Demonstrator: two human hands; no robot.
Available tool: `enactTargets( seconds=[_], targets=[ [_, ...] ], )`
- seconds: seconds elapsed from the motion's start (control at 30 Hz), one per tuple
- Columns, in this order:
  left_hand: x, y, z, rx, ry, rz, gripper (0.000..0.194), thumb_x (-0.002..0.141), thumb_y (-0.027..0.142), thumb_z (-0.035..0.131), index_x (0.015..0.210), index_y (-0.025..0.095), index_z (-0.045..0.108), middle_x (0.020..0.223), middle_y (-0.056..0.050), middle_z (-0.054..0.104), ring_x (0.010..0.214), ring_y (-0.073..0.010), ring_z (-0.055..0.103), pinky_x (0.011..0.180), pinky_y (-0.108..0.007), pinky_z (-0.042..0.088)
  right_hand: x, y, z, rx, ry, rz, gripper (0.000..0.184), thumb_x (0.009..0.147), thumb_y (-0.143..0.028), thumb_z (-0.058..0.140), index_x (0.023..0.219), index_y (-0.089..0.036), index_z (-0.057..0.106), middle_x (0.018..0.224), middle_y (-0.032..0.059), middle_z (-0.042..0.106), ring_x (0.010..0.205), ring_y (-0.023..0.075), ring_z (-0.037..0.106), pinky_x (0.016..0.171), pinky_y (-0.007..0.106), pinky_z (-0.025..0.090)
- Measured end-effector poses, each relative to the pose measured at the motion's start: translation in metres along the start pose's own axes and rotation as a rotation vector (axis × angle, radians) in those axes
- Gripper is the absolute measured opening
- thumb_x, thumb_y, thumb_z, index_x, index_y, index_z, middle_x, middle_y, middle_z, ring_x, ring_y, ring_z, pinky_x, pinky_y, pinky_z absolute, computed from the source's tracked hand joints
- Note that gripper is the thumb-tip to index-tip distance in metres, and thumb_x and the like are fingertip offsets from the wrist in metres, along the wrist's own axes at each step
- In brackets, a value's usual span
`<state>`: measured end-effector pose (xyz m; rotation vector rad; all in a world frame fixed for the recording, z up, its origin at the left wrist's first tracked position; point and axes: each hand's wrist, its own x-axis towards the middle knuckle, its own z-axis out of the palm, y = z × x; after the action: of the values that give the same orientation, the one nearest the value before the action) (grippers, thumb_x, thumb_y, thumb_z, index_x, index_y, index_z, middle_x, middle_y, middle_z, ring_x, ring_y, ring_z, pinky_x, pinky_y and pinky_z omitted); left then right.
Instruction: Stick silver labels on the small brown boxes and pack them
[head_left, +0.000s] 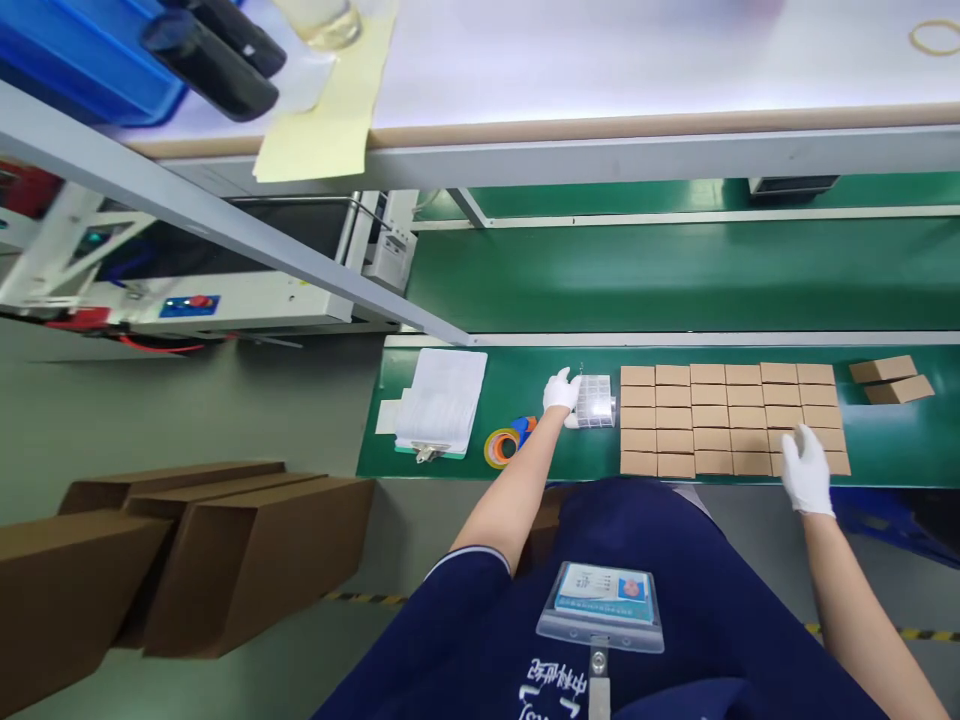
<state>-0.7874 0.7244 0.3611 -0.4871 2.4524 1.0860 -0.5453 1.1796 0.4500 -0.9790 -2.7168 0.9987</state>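
Both my hands wear white gloves. My left hand (561, 391) rests on the left edge of a sheet of small silvery labels (596, 401) lying on the green bench; its fingers curl over the sheet's edge. My right hand (806, 470) lies with fingers spread on the lower right corner of a grid of several small brown cardboard boxes (731, 418) packed side by side. It holds nothing.
A clipboard with white papers (441, 402) and tape rolls (504, 446) lie left of the labels. Two loose brown boxes (892, 379) sit at the right. A green conveyor (675, 275) runs behind the bench. Large open cartons (217, 560) stand on the floor at left.
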Motion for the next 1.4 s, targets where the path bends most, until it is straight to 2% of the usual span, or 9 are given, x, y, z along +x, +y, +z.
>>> enactTargets(
  seconds=[0.17,0.33,0.53,0.73,0.87,0.97,1.1,1.3,1.4],
  targets=[
    [0.028,0.002,0.004,-0.133,-0.148,0.0,0.044,0.097,0.044,0.069,0.132,0.017,0.064,0.14,-0.014,0.061,0.128,-0.0307,0.06,0.11,-0.057,0.049,-0.066,-0.09,0.056,0.082,-0.126,-0.111,0.07,0.098,-0.064,0.045,0.152,-0.019,0.051,0.147,0.0193,0.061,0.132,0.0337,0.063,0.114,0.055,0.049],
    [-0.009,-0.011,-0.014,-0.33,-0.311,0.204,0.048,0.095,0.039,0.072,0.135,0.016,0.062,0.114,-0.01,0.072,0.103,-0.0238,0.07,0.098,-0.048,0.057,-0.084,-0.173,0.095,0.175,-0.317,-0.242,0.047,0.102,-0.055,0.046,0.125,-0.022,0.07,0.103,0.011,0.079,0.095,0.0288,0.075,0.092,0.049,0.061],
    [-0.083,-0.038,-0.044,-0.452,-0.391,0.386,0.061,0.089,0.039,0.075,0.144,0.017,0.059,0.12,-0.012,0.073,0.11,-0.0247,0.069,0.103,-0.041,0.055,-0.058,-0.246,0.151,0.264,-0.486,-0.454,0.044,0.086,-0.045,0.074,0.126,-0.026,0.071,0.142,0.011,0.066,0.139,0.0338,0.054,0.12,0.054,0.041],
    [-0.119,-0.03,-0.071,-0.397,-0.292,0.42,0.052,0.086,0.04,0.078,0.132,0.018,0.067,0.116,-0.013,0.071,0.114,-0.0308,0.066,0.108,-0.051,0.051,-0.05,-0.263,0.173,0.31,-0.758,-0.502,0.023,0.086,-0.042,0.073,0.099,-0.023,0.078,0.102,0.0068,0.078,0.092,0.0266,0.075,0.088,0.043,0.06],
    [-0.122,-0.01,-0.093,-0.37,-0.238,0.464,0.057,0.072,0.038,0.091,0.124,0.023,0.074,0.136,-0.013,0.063,0.137,-0.0352,0.051,0.123,-0.051,0.035,-0.058,-0.274,0.163,0.353,-0.815,-0.49,0.023,0.09,-0.042,0.068,0.094,-0.022,0.078,0.096,0.0047,0.077,0.087,0.0231,0.073,0.083,0.039,0.06],
    [-0.126,0.002,-0.101,-0.389,-0.335,0.441,0.037,0.078,0.043,0.085,0.108,0.021,0.079,0.114,-0.01,0.075,0.111,-0.031,0.068,0.107,-0.045,0.052,-0.064,-0.282,0.15,0.384,-0.832,-0.456,0.026,0.091,-0.045,0.066,0.097,-0.022,0.076,0.094,0.0038,0.077,0.086,0.0226,0.073,0.08,0.038,0.06],
    [-0.139,0.01,-0.1,-0.438,-0.411,0.353,0.036,0.083,0.049,0.078,0.1,0.018,0.08,0.094,-0.008,0.079,0.088,-0.0276,0.074,0.08,-0.036,0.06,-0.069,-0.282,0.135,0.401,-0.82,-0.391,0.029,0.092,-0.048,0.065,0.1,-0.02,0.073,0.087,0.0026,0.076,0.076,0.0202,0.071,0.07,0.033,0.059],
    [-0.144,0.021,-0.091,-0.429,-0.338,0.301,0.032,0.086,0.048,0.074,0.096,0.019,0.082,0.102,-0.008,0.08,0.098,-0.0292,0.074,0.09,-0.039,0.058,-0.07,-0.275,0.131,0.373,-0.713,-0.374,0.026,0.093,-0.045,0.065,0.096,-0.021,0.072,0.078,0.001,0.073,0.069,0.0192,0.068,0.065,0.032,0.056],
    [-0.14,0.03,-0.09,-0.407,-0.32,0.296,0.029,0.087,0.045,0.072,0.095,0.019,0.082,0.101,-0.007,0.08,0.099,-0.0293,0.073,0.092,-0.039,0.057,-0.069,-0.277,0.129,0.341,-0.577,-0.416,0.025,0.095,-0.043,0.065,0.103,-0.022,0.074,0.092,0.0044,0.075,0.082,0.0224,0.071,0.079,0.038,0.059]
  ],
)
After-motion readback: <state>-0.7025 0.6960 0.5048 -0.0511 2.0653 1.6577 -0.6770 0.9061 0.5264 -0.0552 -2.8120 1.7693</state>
